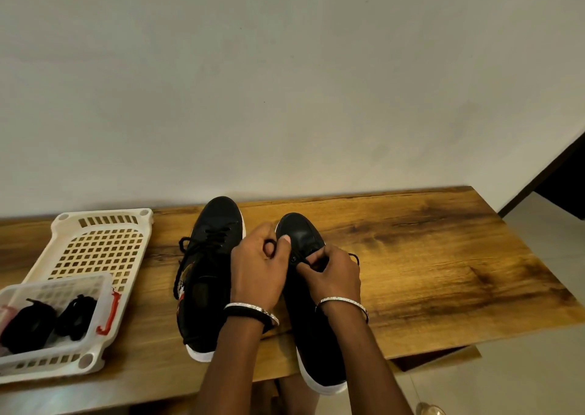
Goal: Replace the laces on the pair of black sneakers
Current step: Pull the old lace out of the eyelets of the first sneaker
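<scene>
Black lace is stretching across the front eyelets of the sneaker we are working on, which is lying toe-away on the wooden surface with its heel hanging over the near edge. Our left grip is closed on one stretch of that lace, looped round a finger. Our right grip is pinching it just at the eyelets; whether the lace is going in or coming out we cannot tell. To do this step well, we are judging that we should be pulling in short, even draws and steadying the shoe against the surface so it is not sliding off the edge. We should also be guiding the tip straight through each hole rather than dragging it sideways. The other sneaker is lying just beside it, loosely laced. Well apart to the left, a small white basket is sitting on the near end of a bigger perforated white tray and is holding two bundles of black laces. Something pinkish at its edge is too cropped to name.
</scene>
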Action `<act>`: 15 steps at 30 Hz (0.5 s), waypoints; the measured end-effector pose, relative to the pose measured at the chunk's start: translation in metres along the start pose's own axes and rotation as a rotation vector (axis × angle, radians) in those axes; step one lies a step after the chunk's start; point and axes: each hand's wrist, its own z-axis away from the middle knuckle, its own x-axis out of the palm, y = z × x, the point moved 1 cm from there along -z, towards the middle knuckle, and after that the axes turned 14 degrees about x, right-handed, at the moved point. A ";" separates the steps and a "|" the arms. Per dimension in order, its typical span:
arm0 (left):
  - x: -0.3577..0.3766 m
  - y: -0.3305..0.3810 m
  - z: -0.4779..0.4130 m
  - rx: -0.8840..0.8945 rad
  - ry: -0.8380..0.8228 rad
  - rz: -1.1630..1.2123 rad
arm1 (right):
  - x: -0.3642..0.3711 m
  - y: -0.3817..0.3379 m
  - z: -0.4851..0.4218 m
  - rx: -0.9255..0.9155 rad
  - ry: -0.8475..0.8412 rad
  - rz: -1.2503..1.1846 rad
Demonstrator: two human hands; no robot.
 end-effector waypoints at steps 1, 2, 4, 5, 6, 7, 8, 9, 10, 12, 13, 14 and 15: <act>0.003 0.000 0.001 0.021 -0.023 -0.058 | 0.000 0.000 0.000 -0.003 0.003 0.002; 0.004 -0.001 0.001 0.023 -0.038 -0.104 | 0.001 0.000 0.000 -0.006 0.006 0.002; 0.004 -0.005 0.001 -0.010 -0.066 -0.172 | 0.002 -0.001 0.000 -0.008 0.009 0.000; 0.004 -0.006 0.001 -0.038 -0.067 -0.196 | 0.002 -0.001 0.001 -0.007 0.010 0.002; 0.003 -0.007 0.001 -0.066 -0.062 -0.218 | 0.002 -0.002 0.001 -0.007 0.009 0.005; 0.003 -0.008 0.002 -0.097 -0.055 -0.239 | 0.002 -0.002 0.000 -0.008 0.008 0.008; 0.004 -0.009 0.002 -0.118 -0.049 -0.262 | 0.002 -0.002 0.000 -0.009 0.007 0.007; 0.005 -0.009 0.003 -0.127 -0.048 -0.284 | 0.002 -0.002 0.000 -0.009 0.006 0.005; 0.006 -0.010 0.003 -0.127 -0.052 -0.304 | 0.002 -0.003 0.000 -0.010 0.005 0.003; 0.009 -0.012 0.005 -0.124 -0.079 -0.345 | 0.002 -0.003 0.001 -0.009 0.001 0.001; 0.009 -0.013 0.006 -0.135 -0.098 -0.365 | 0.002 -0.003 0.002 -0.010 -0.001 0.000; 0.010 -0.015 0.007 -0.144 -0.119 -0.382 | 0.002 -0.003 0.002 -0.011 -0.002 -0.001; 0.010 -0.016 0.007 -0.149 -0.135 -0.393 | 0.002 -0.003 0.002 -0.012 -0.002 -0.001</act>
